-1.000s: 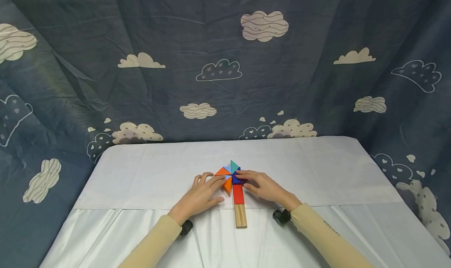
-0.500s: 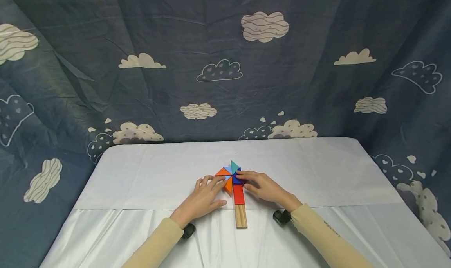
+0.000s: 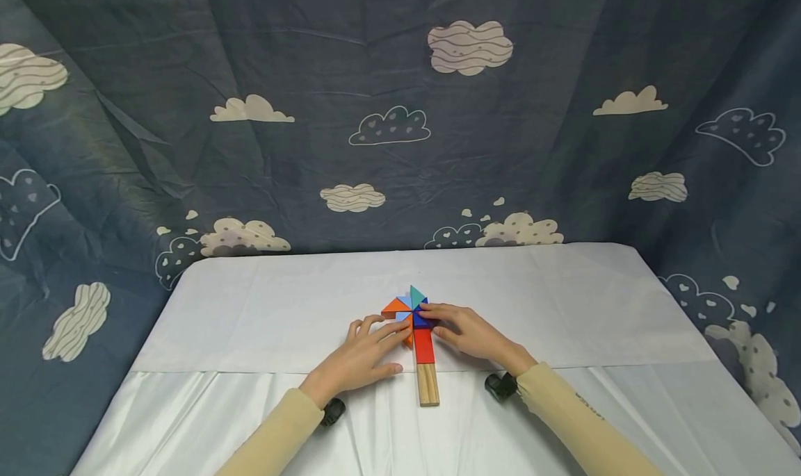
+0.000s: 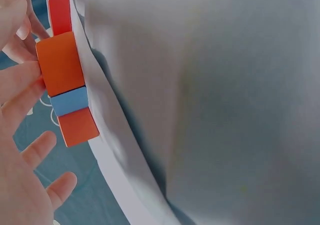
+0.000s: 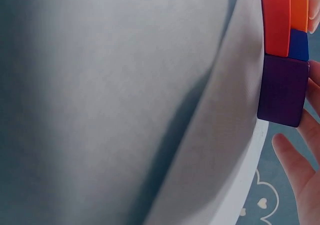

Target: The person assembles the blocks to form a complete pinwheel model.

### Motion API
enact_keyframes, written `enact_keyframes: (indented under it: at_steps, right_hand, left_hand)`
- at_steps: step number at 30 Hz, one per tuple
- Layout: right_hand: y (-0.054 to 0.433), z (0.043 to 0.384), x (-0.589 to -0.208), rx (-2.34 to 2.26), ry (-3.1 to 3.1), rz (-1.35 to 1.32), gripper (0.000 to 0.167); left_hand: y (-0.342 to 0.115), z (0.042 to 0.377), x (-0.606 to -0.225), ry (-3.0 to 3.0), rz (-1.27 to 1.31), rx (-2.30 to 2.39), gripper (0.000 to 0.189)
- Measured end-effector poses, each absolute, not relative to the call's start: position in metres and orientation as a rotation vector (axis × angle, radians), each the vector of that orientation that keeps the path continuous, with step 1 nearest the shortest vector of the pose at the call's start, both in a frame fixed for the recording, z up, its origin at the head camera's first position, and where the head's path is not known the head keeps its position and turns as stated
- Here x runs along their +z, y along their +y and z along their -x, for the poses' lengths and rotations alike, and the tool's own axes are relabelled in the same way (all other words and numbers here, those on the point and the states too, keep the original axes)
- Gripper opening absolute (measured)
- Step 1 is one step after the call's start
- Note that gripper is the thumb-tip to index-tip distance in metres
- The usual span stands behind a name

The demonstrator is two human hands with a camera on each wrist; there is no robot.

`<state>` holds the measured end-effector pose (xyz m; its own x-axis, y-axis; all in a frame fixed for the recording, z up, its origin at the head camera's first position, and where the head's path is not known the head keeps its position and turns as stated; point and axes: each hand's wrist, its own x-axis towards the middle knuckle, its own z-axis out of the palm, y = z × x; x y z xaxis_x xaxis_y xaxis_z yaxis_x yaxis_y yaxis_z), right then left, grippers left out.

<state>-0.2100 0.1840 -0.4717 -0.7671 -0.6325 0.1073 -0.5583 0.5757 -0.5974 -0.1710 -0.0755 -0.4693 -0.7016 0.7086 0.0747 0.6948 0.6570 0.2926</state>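
Note:
Triangular wooden blocks form a pinwheel on the white-covered table in the head view: a teal block, dark blue block, orange-red block, light blue pieces and a lower orange block. Below it runs a stem of a red block and a plain wood block. My left hand touches the lower orange block with its fingertips, thumb apart. On the pinwheel's right side my right hand rests its fingers, over the dark blue block and against a purple block. Fingers partly hide the pieces.
White cloth covers the table, with a seam across it. Behind and at both sides hangs a dark curtain printed with clouds. Black wrist cameras sit at both wrists.
My left fingers have slid slightly right and down, from the light blue piece onto the lower orange block. The right hand and the block arrangement look the same.

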Motion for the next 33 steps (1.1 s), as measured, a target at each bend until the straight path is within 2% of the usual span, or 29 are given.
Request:
enact_keyframes:
  at_steps: [14,25,33]
  right_hand:
    - [0.183,0.211,-0.471,-0.939,2.684,1.002,0.041]
    - [0.183,0.212,-0.471,-0.929,2.689,1.005,0.039]
    - [0.183,0.212,-0.471,-0.939,2.693,1.009,0.039]
  left_hand:
    - [-0.075,0.174,-0.469,2.834,-1.195,0.485,0.062]
    - [-0.082,0.193,-0.469,2.915,-0.968,0.510,0.066]
    - [-0.082,0.195,-0.470,2.880,-0.946,0.558,0.065]
